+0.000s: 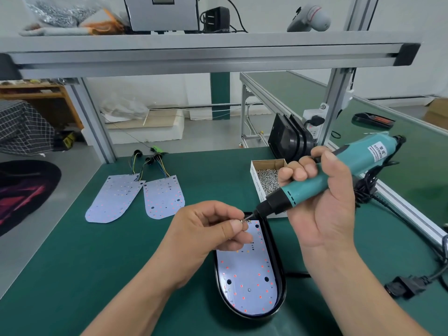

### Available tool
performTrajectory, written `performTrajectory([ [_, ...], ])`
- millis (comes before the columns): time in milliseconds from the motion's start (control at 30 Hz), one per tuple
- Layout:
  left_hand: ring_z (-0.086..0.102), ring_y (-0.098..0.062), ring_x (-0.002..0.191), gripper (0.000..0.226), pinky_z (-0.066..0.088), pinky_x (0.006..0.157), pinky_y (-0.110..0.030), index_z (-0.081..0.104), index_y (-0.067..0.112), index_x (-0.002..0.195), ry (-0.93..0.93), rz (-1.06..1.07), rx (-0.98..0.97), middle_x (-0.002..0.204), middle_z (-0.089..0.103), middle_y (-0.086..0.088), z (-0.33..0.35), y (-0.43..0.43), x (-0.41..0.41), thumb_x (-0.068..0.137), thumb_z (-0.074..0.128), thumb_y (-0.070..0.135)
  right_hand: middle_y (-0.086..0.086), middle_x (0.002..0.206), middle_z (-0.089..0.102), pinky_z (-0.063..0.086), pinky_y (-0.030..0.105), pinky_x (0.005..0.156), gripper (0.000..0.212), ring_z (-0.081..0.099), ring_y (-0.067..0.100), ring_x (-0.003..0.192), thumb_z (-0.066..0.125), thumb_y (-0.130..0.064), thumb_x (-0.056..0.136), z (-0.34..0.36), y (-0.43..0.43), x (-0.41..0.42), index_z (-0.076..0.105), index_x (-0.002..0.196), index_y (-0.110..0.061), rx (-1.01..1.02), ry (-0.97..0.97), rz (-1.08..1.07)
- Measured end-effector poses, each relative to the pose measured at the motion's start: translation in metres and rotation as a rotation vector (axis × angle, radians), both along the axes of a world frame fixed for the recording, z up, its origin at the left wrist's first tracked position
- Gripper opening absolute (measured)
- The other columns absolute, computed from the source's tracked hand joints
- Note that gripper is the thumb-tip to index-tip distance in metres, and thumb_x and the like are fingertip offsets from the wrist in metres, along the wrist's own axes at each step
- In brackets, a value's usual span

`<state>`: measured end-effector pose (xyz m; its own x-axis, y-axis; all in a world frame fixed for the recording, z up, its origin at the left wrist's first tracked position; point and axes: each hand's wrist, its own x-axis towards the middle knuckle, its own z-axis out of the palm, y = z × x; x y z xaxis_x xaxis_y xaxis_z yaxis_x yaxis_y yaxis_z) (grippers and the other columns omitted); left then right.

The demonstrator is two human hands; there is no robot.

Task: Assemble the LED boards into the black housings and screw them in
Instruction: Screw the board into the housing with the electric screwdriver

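Nearest, an LED board (pixel 249 280) lies seated in a black housing (pixel 281 282). Over its far end the left hand (pixel 206 229) pinches a screw (pixel 243 221) against the bit of the electric screwdriver (pixel 322 183) gripped by the right hand (pixel 322 202), probably loading it. Beyond, the green bench (pixel 97 263) carries a screw box (pixel 266 178), spare boards (pixel 114 197) and stacked housings (pixel 288 137).

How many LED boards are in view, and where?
3. Loose on the mat: left board, right board beside it. Third board sits in the black housing. Stacked housings behind may hide more.
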<state>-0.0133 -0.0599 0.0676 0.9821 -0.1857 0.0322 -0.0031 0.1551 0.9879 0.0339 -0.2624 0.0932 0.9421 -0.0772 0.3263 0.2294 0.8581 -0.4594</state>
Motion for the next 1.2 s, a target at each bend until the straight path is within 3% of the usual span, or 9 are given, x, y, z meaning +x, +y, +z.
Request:
performTrajectory([
  [167, 0.081, -0.035, 0.088, 0.011, 0.065, 0.075, -0.033, 0.082, 0.018, 0.089, -0.032, 0.046, 0.009, 0.091, 0.08, -0.019, -0.002, -0.001, 0.001, 0.084, 0.081, 0.007, -0.004, 0.075, 0.047, 0.053, 0.031, 0.079, 0.009, 0.051, 0.012, 0.067, 0.055, -0.022, 0.105, -0.001, 0.002, -0.002, 0.061, 0.099, -0.019, -0.055, -0.05, -0.014],
  [267, 0.081, -0.034, 0.086, 0.025, 0.064, 0.074, -0.031, 0.081, 0.019, 0.086, -0.077, 0.102, 0.048, 0.088, 0.079, -0.017, -0.003, 0.0, 0.003, 0.09, 0.078, -0.006, -0.004, 0.077, 0.051, 0.054, 0.034, 0.083, 0.009, 0.055, 0.013, 0.07, 0.065, -0.029, 0.103, -0.003, 0.006, -0.002, 0.064, 0.101, -0.02, -0.081, -0.046, -0.028],
  [433, 0.081, -0.032, 0.083, 0.03, 0.065, 0.073, -0.031, 0.079, 0.023, 0.088, -0.137, 0.146, 0.105, 0.085, 0.079, -0.012, -0.005, 0.0, 0.003, 0.092, 0.075, -0.007, -0.003, 0.077, 0.052, 0.056, 0.034, 0.081, 0.022, 0.056, 0.013, 0.068, 0.076, -0.036, 0.092, -0.005, 0.01, 0.001, 0.065, 0.098, -0.018, -0.043, 0.034, -0.045],
  [600, 0.081, -0.03, 0.086, 0.027, 0.065, 0.076, -0.033, 0.08, 0.026, 0.092, -0.164, 0.154, 0.151, 0.088, 0.08, -0.01, -0.01, 0.0, 0.003, 0.093, 0.076, 0.0, -0.003, 0.078, 0.052, 0.055, 0.034, 0.083, 0.012, 0.055, 0.014, 0.07, 0.069, -0.031, 0.101, -0.008, 0.007, 0.001, 0.066, 0.099, -0.02, -0.083, 0.015, -0.039],
  [733, 0.081, -0.026, 0.088, 0.016, 0.064, 0.081, -0.031, 0.079, 0.029, 0.094, -0.177, 0.157, 0.172, 0.09, 0.081, -0.006, -0.013, 0.0, 0.003, 0.087, 0.078, 0.014, -0.003, 0.079, 0.053, 0.056, 0.035, 0.084, 0.026, 0.057, 0.014, 0.071, 0.081, -0.039, 0.09, -0.011, 0.008, 0.002, 0.066, 0.1, -0.02, -0.085, 0.003, -0.052],
  [967, 0.081, -0.023, 0.092, 0.021, 0.065, 0.088, -0.037, 0.078, 0.037, 0.097, -0.194, 0.152, 0.182, 0.095, 0.082, 0.0, -0.018, -0.002, 0.003, 0.078, 0.084, 0.032, -0.001, 0.078, 0.052, 0.056, 0.036, 0.088, 0.031, 0.058, 0.016, 0.072, 0.068, -0.046, 0.096, -0.017, 0.009, 0.005, 0.061, 0.101, -0.017, 0.004, 0.074, -0.088],
  [1100, 0.077, -0.015, 0.095, 0.031, 0.062, 0.085, -0.029, 0.074, 0.047, 0.11, -0.291, 0.203, 0.274, 0.109, 0.079, 0.011, -0.015, 0.003, 0.004, 0.083, 0.082, 0.034, -0.002, 0.079, 0.05, 0.055, 0.036, 0.087, 0.032, 0.055, 0.016, 0.071, 0.069, -0.047, 0.095, -0.016, 0.008, 0.006, 0.059, 0.1, -0.017, 0.019, 0.101, -0.113],
  [1200, 0.07, -0.011, 0.094, 0.028, 0.056, 0.079, -0.019, 0.068, 0.044, 0.117, -0.334, 0.367, 0.375, 0.108, 0.073, 0.019, -0.01, 0.015, 0.009, 0.09, 0.064, 0.042, -0.001, 0.079, 0.05, 0.056, 0.036, 0.086, 0.032, 0.054, 0.016, 0.071, 0.071, -0.045, 0.095, -0.017, 0.006, 0.008, 0.06, 0.1, -0.016, 0.037, 0.114, -0.112],
])
